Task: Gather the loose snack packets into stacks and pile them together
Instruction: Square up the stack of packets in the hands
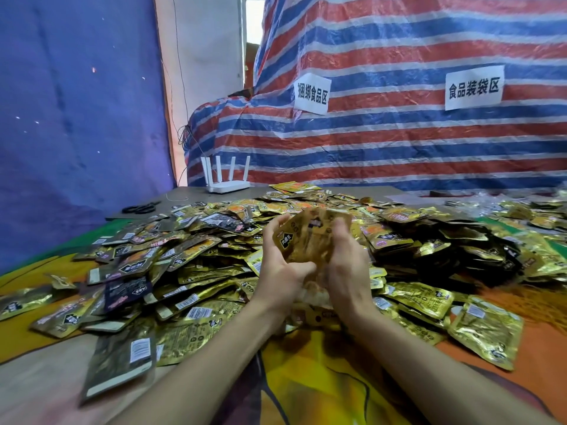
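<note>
Blurred stack of gold packets [310,237] gripped between left hand [282,268] and right hand [346,265], fingers curled round its sides, just above the heap of loose packets [190,265] covering the tabletop [184,194]. Beyond, scissors [141,207] and white router [226,179] at far edge.

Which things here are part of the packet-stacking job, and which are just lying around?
Job: held packet stack, gripped by left hand and right hand; loose packet heap on the table.
Lying about: white router, black scissors, paper signs on the striped tarp.
</note>
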Tool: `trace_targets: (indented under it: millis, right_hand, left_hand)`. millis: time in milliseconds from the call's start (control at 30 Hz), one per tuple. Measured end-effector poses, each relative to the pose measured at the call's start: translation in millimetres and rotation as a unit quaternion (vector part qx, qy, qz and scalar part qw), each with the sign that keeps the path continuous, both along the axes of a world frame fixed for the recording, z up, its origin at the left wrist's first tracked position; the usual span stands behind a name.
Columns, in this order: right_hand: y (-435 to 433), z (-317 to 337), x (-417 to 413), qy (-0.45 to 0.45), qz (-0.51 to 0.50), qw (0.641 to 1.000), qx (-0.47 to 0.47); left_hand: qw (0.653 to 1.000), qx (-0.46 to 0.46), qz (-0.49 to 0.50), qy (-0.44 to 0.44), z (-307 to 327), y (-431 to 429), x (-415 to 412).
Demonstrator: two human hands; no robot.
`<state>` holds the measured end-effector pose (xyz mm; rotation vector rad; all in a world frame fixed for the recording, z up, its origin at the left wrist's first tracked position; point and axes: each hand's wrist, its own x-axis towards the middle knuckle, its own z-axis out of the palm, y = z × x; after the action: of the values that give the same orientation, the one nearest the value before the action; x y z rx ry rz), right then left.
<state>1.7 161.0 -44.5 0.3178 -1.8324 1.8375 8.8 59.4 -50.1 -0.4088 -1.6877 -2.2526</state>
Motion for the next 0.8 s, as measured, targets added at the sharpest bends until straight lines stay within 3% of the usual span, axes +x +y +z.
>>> trace_targets:
  millis: [100,167,300,467,600,800]
  right_hand:
    - [2,-8,-5,0.032,-0.011,0.995,0.095]
    - [4,-9,-5,0.051,0.004,0.991,0.123]
    - [7,-4,-3,0.053,0.097,0.983,0.144]
    - [7,-5,-2,0.037,0.117,0.991,0.061]
    - [6,-5,-2,-0.016,0.112,0.993,-0.02]
    - [8,0,-5,-0.049,0.119,0.988,-0.084]
  left_hand:
    - [0.993,0.067,-0.044,-0.082,4,-2,0]
    - [0.994,0.039,-0.032,-0.093,8,-5,1]
    - [0.998,-0.044,0.035,0.036,11,-12,3]
    - [0.999,-0.014,-0.003,-0.035,5,-13,5]
    - [0.995,-0.044,-0.033,-0.083,-1,-4,4]
    - [0.985,-0.168,-0.026,-0.023,-3,-5,6]
